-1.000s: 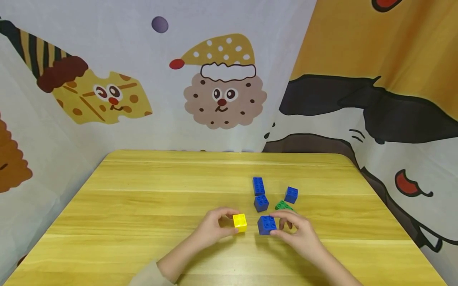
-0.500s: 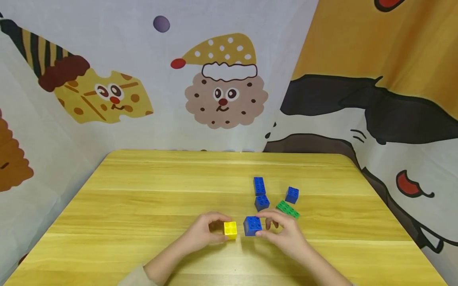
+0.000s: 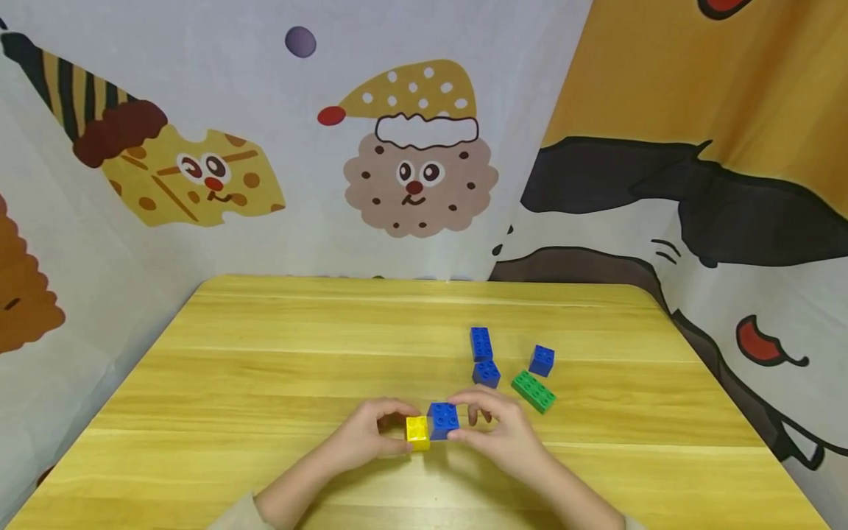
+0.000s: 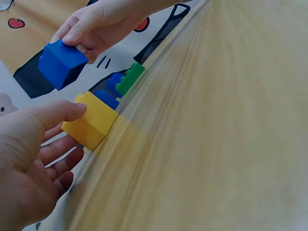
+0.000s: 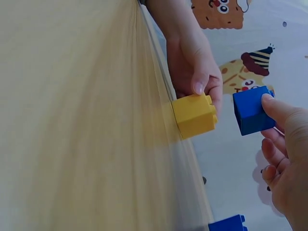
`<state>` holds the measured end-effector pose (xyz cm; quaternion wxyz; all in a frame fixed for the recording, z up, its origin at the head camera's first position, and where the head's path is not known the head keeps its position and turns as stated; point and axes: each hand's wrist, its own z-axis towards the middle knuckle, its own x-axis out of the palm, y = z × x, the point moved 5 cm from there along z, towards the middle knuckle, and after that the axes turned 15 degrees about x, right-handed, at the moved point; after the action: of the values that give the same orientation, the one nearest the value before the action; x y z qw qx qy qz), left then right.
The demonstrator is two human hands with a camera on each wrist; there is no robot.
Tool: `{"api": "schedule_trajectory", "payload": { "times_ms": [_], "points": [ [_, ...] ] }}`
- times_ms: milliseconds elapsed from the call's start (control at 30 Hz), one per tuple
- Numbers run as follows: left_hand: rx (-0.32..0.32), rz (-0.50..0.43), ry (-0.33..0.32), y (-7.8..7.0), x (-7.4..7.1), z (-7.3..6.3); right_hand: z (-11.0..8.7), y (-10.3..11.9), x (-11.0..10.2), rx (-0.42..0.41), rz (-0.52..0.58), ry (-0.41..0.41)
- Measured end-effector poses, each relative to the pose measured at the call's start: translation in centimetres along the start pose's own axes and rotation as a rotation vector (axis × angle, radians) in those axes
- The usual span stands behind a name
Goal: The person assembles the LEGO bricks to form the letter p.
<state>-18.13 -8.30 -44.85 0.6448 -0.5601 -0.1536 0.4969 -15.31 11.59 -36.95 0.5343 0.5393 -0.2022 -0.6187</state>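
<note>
A yellow building block (image 3: 417,433) is pinched between the thumb and fingers of my left hand (image 3: 366,434), low at the tabletop. My right hand (image 3: 498,427) pinches a blue building block (image 3: 443,420) by its right side, studs up. In the head view the two blocks overlap at their edges. Both wrist views show the blue block (image 5: 251,110) held higher than the yellow block (image 5: 195,116), with a gap between them. The yellow block's underside sits at the table surface in the left wrist view.
Beyond my right hand lies a green block (image 3: 533,391). A long blue block (image 3: 481,344) touches a smaller blue block (image 3: 486,373) behind the hands, and another blue block (image 3: 542,360) is farther right. The wooden table (image 3: 278,331) ends at a printed cartoon curtain (image 3: 411,258).
Both hands have moved left and slightly nearer with their blocks. The right hand's blue block has closed in on the yellow one, and the green block is now fully uncovered.
</note>
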Motion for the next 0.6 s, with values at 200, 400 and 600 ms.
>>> {"api": "schedule_trajectory", "payload": {
  "times_ms": [200, 400, 600],
  "points": [
    [0.014, -0.017, 0.002, 0.2, 0.0, -0.1, 0.4, -0.7, 1.1, 0.017, -0.004, 0.017],
    [-0.005, -0.032, 0.007, 0.3, 0.1, -0.1, 0.7, -2.3, 2.0, 0.009, -0.013, 0.027],
    [-0.015, -0.071, 0.003, 0.2, 0.1, -0.1, 0.9, -0.8, 2.3, 0.023, 0.006, 0.038]
  ]
}}
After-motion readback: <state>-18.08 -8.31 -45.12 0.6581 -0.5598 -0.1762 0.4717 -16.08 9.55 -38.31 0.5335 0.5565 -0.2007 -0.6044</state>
